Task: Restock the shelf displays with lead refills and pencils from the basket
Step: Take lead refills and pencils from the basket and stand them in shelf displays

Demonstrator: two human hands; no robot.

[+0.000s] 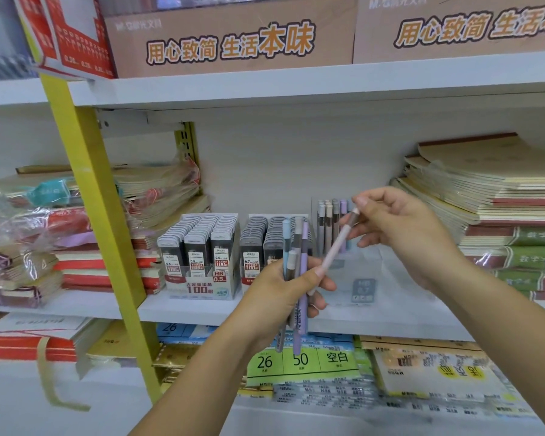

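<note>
Singling out one pink pencil (334,250) from the bundle (296,247): right grip (403,234) pinches its top end, while its lower end crosses the left grip (277,297). The left grip is curled round the rest and holds them upright at the shelf (202,306), likely so I can feed them one at a time. The target looks like the clear display (331,221) just behind, with pencils only along its back. Refill boxes (199,247) beside it look full. Notebooks (485,184) are stacked at the right. No basket in view.
</note>
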